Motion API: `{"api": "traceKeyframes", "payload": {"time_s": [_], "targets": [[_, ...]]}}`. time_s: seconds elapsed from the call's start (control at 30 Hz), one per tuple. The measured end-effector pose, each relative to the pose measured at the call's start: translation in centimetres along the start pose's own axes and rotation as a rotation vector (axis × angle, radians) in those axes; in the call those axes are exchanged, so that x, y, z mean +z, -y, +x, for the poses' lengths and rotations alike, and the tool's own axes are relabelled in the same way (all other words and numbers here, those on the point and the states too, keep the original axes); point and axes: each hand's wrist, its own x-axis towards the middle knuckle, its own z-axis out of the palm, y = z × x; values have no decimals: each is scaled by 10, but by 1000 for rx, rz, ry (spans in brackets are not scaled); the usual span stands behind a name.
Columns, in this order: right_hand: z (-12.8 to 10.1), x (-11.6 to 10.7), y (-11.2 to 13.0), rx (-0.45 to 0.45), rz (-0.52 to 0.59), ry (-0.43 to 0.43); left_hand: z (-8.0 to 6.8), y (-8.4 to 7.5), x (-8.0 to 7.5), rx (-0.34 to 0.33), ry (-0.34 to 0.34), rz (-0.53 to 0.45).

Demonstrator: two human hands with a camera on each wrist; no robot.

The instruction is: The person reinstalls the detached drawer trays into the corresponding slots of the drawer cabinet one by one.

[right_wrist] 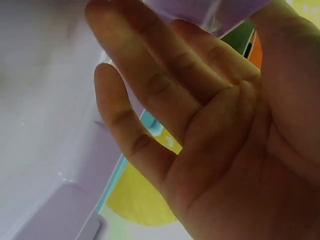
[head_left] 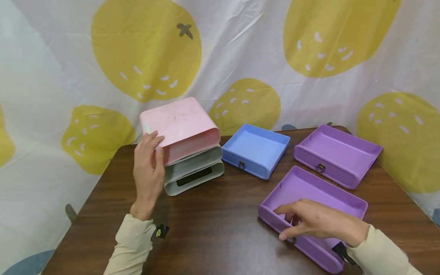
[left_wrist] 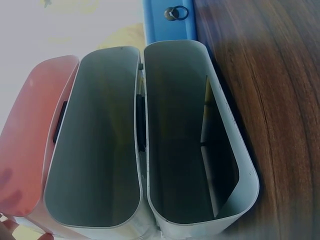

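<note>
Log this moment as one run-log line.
left hand: rests on pink shell | right hand: grips near purple drawer front | table

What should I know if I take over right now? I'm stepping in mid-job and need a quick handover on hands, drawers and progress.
Left hand: fingers resting on the pink top of the drawer shell, steadying it.
Right hand: grips the front edge of the near purple drawer, thumb near its ring pull.
The shell's slots look empty in the left wrist view. Blue drawer and far purple drawer lie loose on the table.
Done: no drawer is in.
Left: probably fit all three, likely starting with the one in hand.
</note>
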Motion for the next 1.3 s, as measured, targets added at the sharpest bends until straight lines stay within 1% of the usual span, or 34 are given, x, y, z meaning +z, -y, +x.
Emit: {"api": "traceKeyframes", "payload": {"time_s": [0.13, 0.33, 0.5, 0.83, 1.13, 1.3], "targets": [[-6, -2, 2, -13, -23, -6, -1, -1, 0, -6, 13, 1], [-10, -7, 6, -77, -44, -10, 0, -1, -1, -1, -2, -3], [-9, -9, 7, -99, -48, -3, -1, -1, -2, -4, -3, -9], [-8, -10, 5, -59, -100, -23, 0, 0, -1, -7, 20, 7], [-7, -11, 4, -74, -107, -22, -1, 0, -1, -5, 6, -4], [-6, -13, 6, -59, -114, -10, 0, 0, -1, -8, 12, 0]]}}
